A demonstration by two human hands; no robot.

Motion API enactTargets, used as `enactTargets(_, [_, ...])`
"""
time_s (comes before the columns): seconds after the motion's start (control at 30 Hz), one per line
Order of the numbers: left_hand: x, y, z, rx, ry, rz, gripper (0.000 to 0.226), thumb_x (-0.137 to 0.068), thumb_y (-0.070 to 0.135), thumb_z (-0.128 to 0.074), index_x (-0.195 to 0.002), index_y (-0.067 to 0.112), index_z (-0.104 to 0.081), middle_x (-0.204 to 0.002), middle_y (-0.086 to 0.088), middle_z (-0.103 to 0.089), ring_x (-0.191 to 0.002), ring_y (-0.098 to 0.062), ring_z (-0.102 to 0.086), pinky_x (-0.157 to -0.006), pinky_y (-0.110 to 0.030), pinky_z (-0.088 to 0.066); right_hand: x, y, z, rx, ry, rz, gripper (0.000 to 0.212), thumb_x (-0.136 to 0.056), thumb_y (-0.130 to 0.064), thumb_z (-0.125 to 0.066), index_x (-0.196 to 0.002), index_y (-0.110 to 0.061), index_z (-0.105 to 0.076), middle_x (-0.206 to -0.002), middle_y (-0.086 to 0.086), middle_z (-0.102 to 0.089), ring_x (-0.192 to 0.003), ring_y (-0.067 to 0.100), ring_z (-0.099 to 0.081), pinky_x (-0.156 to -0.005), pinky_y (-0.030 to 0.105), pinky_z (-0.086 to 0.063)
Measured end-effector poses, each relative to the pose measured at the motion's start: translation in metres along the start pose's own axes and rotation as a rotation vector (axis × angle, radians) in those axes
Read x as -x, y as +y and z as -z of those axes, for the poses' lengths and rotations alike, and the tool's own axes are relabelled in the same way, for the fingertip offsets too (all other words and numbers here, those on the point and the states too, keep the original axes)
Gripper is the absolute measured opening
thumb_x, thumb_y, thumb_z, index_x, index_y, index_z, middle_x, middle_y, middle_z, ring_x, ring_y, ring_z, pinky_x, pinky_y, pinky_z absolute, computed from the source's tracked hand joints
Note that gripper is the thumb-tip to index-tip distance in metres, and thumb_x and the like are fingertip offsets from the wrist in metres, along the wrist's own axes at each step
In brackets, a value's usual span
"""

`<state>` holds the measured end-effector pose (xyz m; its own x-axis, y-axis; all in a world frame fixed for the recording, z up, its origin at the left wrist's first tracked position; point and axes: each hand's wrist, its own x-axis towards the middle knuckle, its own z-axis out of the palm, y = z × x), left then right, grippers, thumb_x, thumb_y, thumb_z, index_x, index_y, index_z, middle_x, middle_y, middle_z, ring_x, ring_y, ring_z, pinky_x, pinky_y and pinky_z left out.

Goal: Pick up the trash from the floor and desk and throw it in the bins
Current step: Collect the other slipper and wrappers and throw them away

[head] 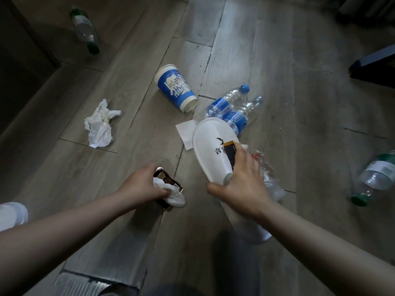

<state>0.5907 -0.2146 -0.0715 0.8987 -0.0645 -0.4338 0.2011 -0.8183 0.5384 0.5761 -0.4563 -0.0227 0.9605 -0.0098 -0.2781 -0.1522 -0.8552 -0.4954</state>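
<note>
The cup (pixel 175 89) and bottles (pixel 220 106) lie on the floor ahead. Our right hand (pixel 242 181) grips crumpled plastic (pixel 269 178) and a dark wrapper (pixel 230 155); our left hand (pixel 140 184) pinches a packet (pixel 165 175) and tissue (pixel 175 198). Reaching for more, we'd likely drop the loosest scraps.

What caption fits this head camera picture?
Trash pickup: tissue held left, white slipper held right, blue cup lying on the floor.

The plank floor (pixel 277 50) carries a blue cup (pixel 175 88) (tipped over), crumpled tissue (pixel 99 124) and plastic bottles (pixel 224 103).
</note>
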Motion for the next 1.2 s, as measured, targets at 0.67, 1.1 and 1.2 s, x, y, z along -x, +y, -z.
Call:
enactTargets(0.67, [-0.021, 0.144, -0.032, -0.318, -0.333, -0.473, 0.055, -0.073, 0.031, -0.070, -0.121, 0.021, -0.044, -0.119, -0.003, -0.057, -0.107, -0.023, -0.055, -0.086, -0.031, -0.047, 0.046, 0.111, 0.061, -0.126, 0.300, -0.377, 0.117, -0.053, -0.063, -0.067, -0.147, -0.035, -0.002, -0.152, 0.008, -0.023, -0.138, 0.030, -0.023, -0.109, 0.047, -0.027])
enactTargets(1.1, [-0.057, 0.191, -0.073, -0.491, -0.163, -0.549, 0.049, -0.077, 0.031, -0.068, -0.116, 0.015, -0.044, -0.122, -0.008, -0.050, -0.111, -0.025, -0.047, -0.091, -0.035, -0.044, 0.051, 0.121, 0.062, -0.167, 0.326, -0.390, 0.116, -0.059, -0.053, -0.073, -0.149, -0.025, -0.006, -0.152, 0.010, -0.024, -0.137, 0.029, -0.022, -0.108, 0.042, -0.025])
enactTargets(1.2, [-0.062, 0.188, -0.086, -0.542, -0.142, -0.453, 0.061, -0.076, 0.036, -0.069, -0.127, 0.017, -0.041, -0.142, -0.012, -0.024, -0.126, -0.032, -0.029, -0.102, -0.039, -0.034, 0.053, 0.122, 0.060, -0.176, 0.312, -0.393, 0.116, -0.059, -0.054, -0.072, -0.150, -0.026, -0.004, -0.152, 0.008, -0.022, -0.138, 0.027, -0.021, -0.109, 0.041, -0.023])
